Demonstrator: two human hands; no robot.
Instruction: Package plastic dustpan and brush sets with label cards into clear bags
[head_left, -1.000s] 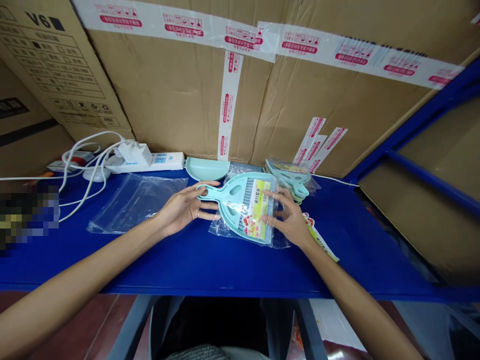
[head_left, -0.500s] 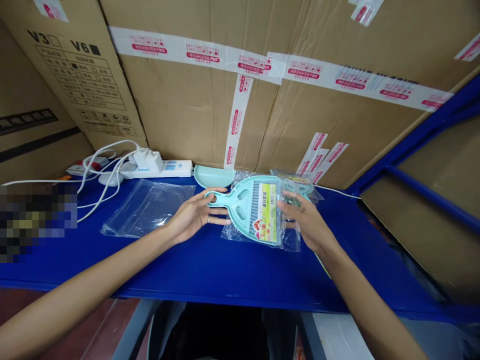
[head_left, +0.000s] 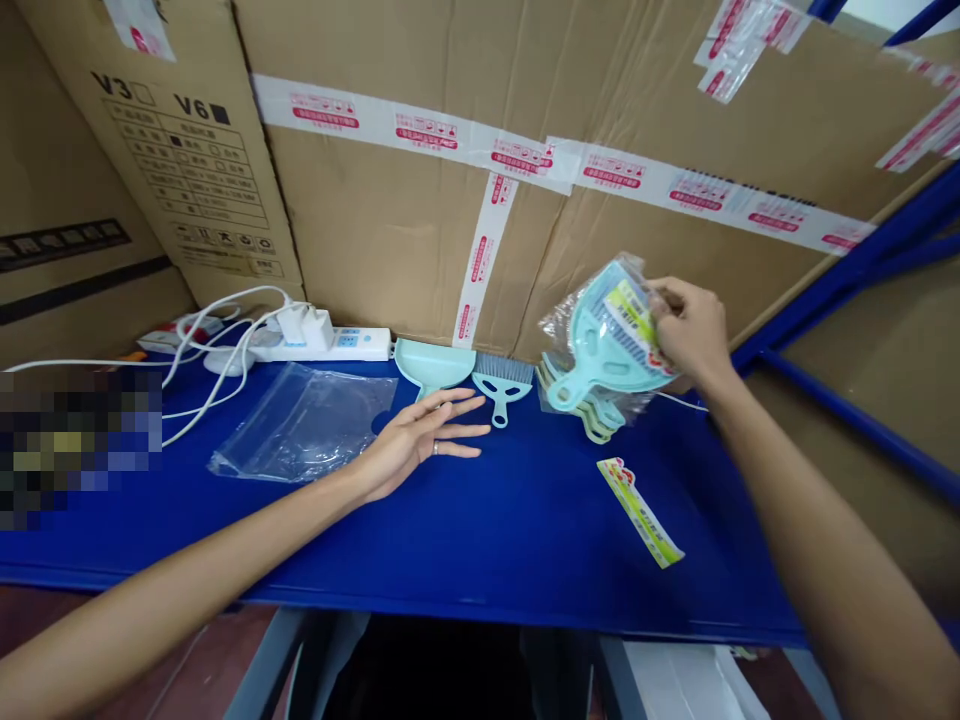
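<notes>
My right hand (head_left: 691,325) grips the edge of a mint-green dustpan and brush set (head_left: 600,350) in a clear plastic bag. It is raised and tilted over a stack of similar sets (head_left: 600,422) at the right rear, partly hiding them. My left hand (head_left: 424,440) is open above the table with its fingers spread, holding nothing. Just beyond its fingertips lie a loose mint dustpan (head_left: 435,362) and a small brush (head_left: 501,385) with grey bristles, side by side against the cardboard. Part of the dustpan's handle is hidden by my left hand.
On the blue table (head_left: 480,550) lie a clear plastic bag (head_left: 307,425) to the left and a printed label card (head_left: 640,512) to the right. A white power strip (head_left: 360,343) with tangled cables sits at the back left. Large cardboard boxes (head_left: 390,240) form the rear wall.
My right hand has carried the bagged set up and right, away from the middle. My left hand has let go of its handle. The loose brush and label card now show fully.
</notes>
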